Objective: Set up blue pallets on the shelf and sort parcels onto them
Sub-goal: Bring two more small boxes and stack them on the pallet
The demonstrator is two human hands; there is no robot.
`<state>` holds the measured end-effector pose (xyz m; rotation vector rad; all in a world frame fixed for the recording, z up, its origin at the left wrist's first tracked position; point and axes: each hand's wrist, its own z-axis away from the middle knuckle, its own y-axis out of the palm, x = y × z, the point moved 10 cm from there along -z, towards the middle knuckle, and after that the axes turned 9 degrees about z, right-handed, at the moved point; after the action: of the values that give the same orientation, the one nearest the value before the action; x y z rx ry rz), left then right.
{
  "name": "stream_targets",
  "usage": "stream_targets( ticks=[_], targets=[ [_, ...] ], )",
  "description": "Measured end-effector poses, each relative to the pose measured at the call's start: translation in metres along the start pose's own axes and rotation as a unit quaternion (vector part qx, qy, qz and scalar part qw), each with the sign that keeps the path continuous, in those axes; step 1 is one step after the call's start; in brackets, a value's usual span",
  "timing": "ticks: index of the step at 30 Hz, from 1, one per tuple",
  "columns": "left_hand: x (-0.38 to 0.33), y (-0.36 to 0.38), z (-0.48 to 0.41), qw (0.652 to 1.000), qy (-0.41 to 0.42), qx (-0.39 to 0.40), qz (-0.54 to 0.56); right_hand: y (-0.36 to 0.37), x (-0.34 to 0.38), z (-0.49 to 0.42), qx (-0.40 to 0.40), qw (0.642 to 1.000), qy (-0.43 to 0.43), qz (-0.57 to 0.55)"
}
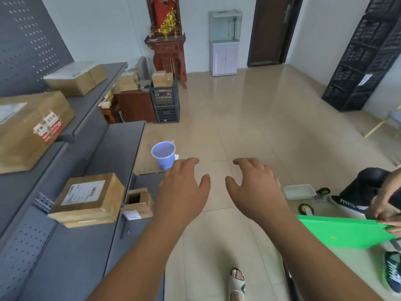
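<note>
- Grey shelf (71, 261), left of frame: cardboard parcels (86, 198) on its tiers.
- Beige tiled floor (249, 118), centre; blue bucket (163, 155) by the shelf end.
- Left hand (184, 183) and right hand (253, 181) over the floor, fingers (191, 161) loosely spread, empty.

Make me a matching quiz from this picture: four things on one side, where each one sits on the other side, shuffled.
Things:
1 blue bucket
2 green board
3 nearest parcel
4 black crates

Places:
A stacked by the right wall
B on the floor beside the shelf
C on that shelf
D held by another person's hand

Pairs: 1-B, 2-D, 3-C, 4-A
</note>
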<state>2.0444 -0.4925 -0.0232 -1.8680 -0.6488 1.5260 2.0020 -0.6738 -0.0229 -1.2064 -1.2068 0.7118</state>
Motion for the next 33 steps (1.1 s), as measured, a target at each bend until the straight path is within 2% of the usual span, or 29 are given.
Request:
stream_targets(
  ticks=[5, 12, 20, 26, 33],
  targets=[
    [-0.011, 0.026, -0.106, 1.000, -0.004, -0.010, -0.010, 0.011, -0.006, -0.112, 0.017, 0.999, -0.020, -0.018],
    [-0.012, 0.026, -0.236, 0.998, -0.024, -0.058, -0.027, 0.005, -0.006, -0.266, 0.037, 0.997, -0.037, -0.051],
    [0.022, 0.028, -0.367, 0.996, -0.053, -0.057, -0.035, 0.037, 0.027, -0.392, 0.055, 0.996, -0.051, -0.055],
    [0.054, 0.020, -0.469, 0.995, -0.041, -0.088, -0.026, 0.056, 0.073, -0.490, 0.041, 0.997, -0.049, -0.043],
    [0.081, 0.009, -0.561, 0.996, -0.034, -0.079, -0.033, 0.073, 0.119, -0.580, 0.037, 0.996, -0.045, -0.074]
  ],
)
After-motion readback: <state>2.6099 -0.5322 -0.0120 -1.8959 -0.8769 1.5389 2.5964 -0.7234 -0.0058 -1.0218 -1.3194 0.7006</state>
